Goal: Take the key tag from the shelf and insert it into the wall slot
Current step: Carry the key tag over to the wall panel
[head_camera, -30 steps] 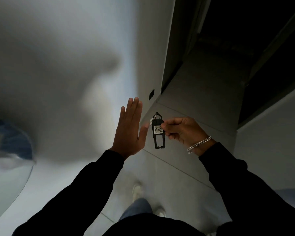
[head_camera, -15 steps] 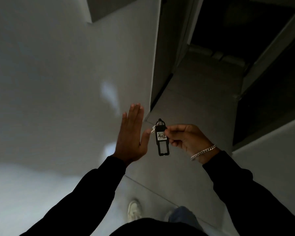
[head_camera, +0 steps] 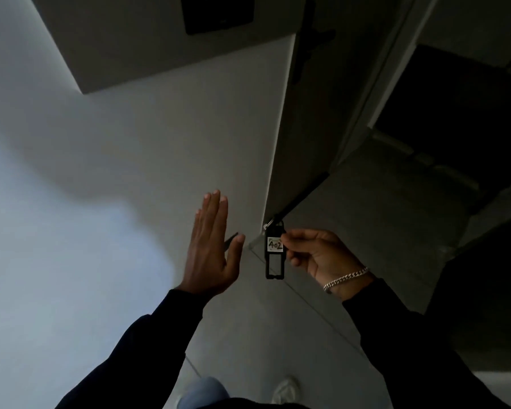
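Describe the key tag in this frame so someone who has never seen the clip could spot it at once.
Start at the white wall's vertical corner edge and follow it down to the two raised hands. The right hand, wearing a silver chain bracelet, pinches the key tag: a slim black plastic tag hanging upright, the only thing with a white label, handwritten 402.

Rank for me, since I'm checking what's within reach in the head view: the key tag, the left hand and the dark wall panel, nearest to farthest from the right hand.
1. Key tag: pinched in the right hand, hanging at its fingertips.
2. Left hand: open and flat, across the tag to the left.
3. Dark wall panel: high on the wall, at the picture's top.
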Available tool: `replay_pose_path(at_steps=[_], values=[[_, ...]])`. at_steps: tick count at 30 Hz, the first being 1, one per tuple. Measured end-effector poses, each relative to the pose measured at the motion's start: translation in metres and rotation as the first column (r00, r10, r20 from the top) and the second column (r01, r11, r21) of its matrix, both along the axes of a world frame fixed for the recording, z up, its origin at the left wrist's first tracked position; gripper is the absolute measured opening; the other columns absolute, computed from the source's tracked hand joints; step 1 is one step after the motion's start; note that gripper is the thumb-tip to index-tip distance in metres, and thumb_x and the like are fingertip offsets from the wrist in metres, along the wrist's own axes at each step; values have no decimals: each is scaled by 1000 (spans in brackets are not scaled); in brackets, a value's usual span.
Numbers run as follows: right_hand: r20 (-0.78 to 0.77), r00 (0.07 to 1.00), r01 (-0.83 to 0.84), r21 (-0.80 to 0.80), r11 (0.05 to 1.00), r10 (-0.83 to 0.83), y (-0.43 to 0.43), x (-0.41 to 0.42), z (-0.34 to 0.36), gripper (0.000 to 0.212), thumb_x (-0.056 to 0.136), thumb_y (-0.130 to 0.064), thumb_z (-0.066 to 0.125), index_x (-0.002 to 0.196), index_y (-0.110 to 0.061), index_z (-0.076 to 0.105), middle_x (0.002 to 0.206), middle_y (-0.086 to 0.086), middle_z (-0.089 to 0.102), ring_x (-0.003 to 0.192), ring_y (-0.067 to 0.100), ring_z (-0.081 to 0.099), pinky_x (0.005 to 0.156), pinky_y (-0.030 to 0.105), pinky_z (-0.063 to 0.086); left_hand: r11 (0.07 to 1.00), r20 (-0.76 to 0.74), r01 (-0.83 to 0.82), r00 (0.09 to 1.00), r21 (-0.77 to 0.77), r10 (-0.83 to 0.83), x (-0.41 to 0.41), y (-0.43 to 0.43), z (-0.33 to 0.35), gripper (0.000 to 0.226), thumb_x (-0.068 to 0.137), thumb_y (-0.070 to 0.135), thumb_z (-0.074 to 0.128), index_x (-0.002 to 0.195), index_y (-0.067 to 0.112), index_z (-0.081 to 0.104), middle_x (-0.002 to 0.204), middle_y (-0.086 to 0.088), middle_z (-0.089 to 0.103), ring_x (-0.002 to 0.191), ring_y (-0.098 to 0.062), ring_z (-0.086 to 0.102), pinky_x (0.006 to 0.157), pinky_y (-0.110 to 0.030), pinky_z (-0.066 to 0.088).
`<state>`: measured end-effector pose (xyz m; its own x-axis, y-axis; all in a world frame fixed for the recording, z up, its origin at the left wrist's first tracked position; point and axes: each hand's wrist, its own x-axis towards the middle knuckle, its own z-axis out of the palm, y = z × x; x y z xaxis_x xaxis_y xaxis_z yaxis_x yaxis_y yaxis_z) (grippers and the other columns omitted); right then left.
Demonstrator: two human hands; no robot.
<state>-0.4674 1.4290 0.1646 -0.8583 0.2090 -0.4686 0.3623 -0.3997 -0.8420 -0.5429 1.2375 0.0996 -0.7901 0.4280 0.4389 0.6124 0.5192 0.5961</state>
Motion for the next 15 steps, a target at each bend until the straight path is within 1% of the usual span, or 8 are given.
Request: replay_pose_path(at_steps=[3,5,11,13,15], values=[[-2,998,-59,-25,998,59,28,-23,8,6,59,-7,76,62,-12,77,58,2,69,48,8,60,43,16,48,997,-25,-73,997,31,73,-10,17,11,70,99,39,34,155,1,18,167,-17,14,158,-27,5,128,-55,15],[-6,995,-101,-22,995,101,40,-38,10,11,54,-9,76,65,-11,77,60,3,69,49,8,60,43,16,49,993,-52,-109,992,54,112,-21,24,19,70,99,38,35,155,0,18,167,-17,14,158,-27,5,127,-57,17],[-62,962,-264,26,964,265,56,-92,20,13,59,-9,72,71,-11,77,61,2,67,49,7,59,45,15,48,972,-134,-192,969,137,210,-65,37,41,69,100,35,37,155,-2,19,166,-20,16,157,-30,7,126,-59,17],[-82,945,-311,69,948,316,58,-111,30,12,59,-9,72,71,-11,75,60,2,67,49,7,58,44,15,48,963,-140,-224,959,150,245,-79,43,50,69,100,35,37,154,-2,19,166,-20,17,157,-29,7,126,-58,17],[-104,922,-359,136,923,374,59,-128,40,17,58,-11,73,74,-10,74,61,2,67,50,8,58,45,16,49,960,-163,-238,952,147,261,-91,48,57,68,99,34,38,154,-2,20,166,-19,16,157,-29,7,126,-58,17]])
